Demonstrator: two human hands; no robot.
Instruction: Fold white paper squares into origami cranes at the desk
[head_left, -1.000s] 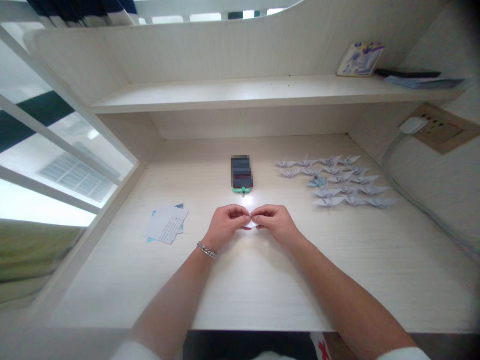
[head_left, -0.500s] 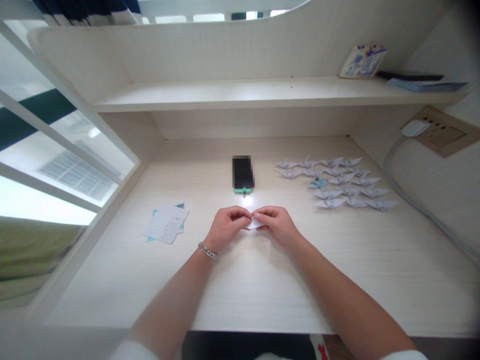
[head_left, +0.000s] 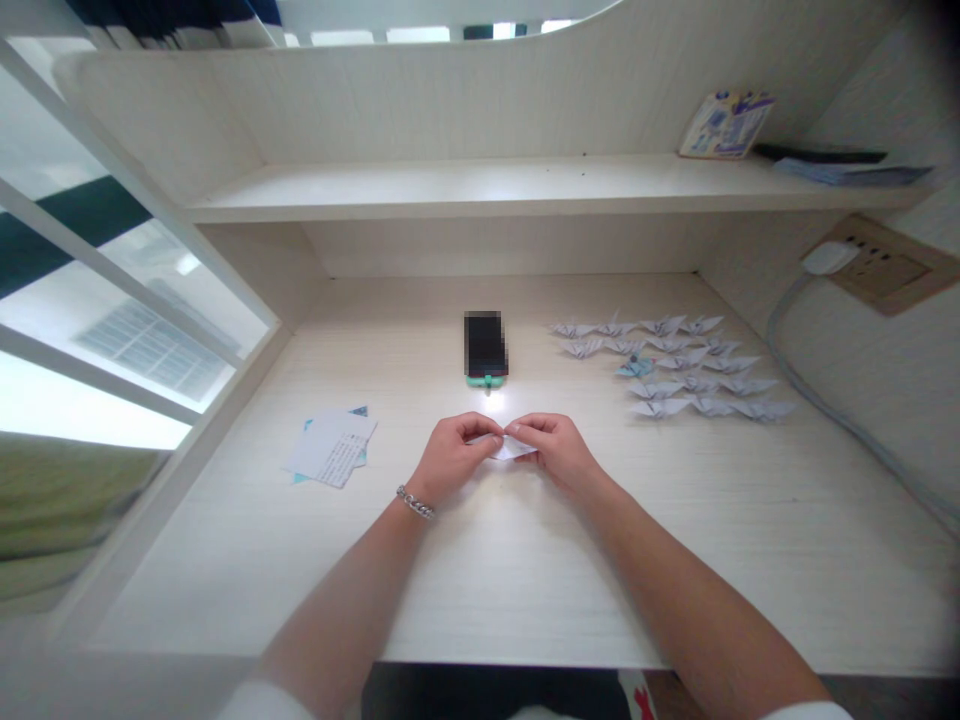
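Between my two hands is a small folded piece of white paper [head_left: 514, 449], partly covered by the fingers. My left hand [head_left: 459, 450], with a chain bracelet on its wrist, pinches the paper's left side between thumb and fingers. On the other side my right hand [head_left: 550, 447] pinches it too, the thumb tips almost meeting at the top edge. Several folded paper cranes [head_left: 694, 405] stand in rows to the right, white apart from a blue one [head_left: 636, 366]. Loose paper sheets [head_left: 335, 447], some with handwriting, lie to the left.
A phone [head_left: 486, 345] with a green edge lies just beyond my hands. Above the desk [head_left: 480, 590] runs a shelf [head_left: 450, 190] holding a small printed packet [head_left: 726, 125]. A cable [head_left: 817, 405] hangs from the wall socket [head_left: 889, 262] at right.
More of the folded paper's lower face shows below my fingers, as if it has been tilted or opened slightly. Both hands stay almost in place.
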